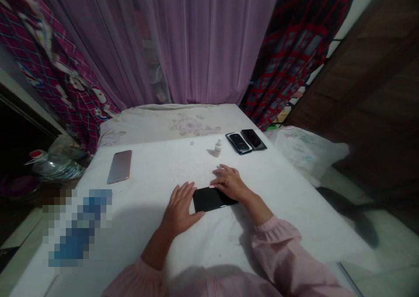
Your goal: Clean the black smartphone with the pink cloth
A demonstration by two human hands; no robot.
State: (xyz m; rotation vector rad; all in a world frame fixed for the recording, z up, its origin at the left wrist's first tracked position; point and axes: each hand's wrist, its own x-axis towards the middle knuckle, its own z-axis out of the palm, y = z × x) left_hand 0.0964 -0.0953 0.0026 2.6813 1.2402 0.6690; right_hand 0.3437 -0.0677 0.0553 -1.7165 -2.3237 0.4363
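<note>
A black smartphone [211, 199] lies flat and sideways on the white cloth in front of me, its dark glossy face up. My left hand [181, 209] grips its left end, with the thumb at the lower corner and the fingers by the upper corner. Over the right part of the phone, my right hand [228, 182] has thumb and forefinger closed on a small pale pink piece [212, 186] at the upper edge. What this piece is does not show clearly. Just beyond the right hand stands a small white bottle [218, 148].
A rose-coloured phone [120, 166] lies at the left. Two more phones, one with a white rim [239, 142] and one dark [253, 139], lie at the back right. A blurred blue patch [80, 227] covers the near left. A plastic bag [297, 151] is beside the table [147, 244].
</note>
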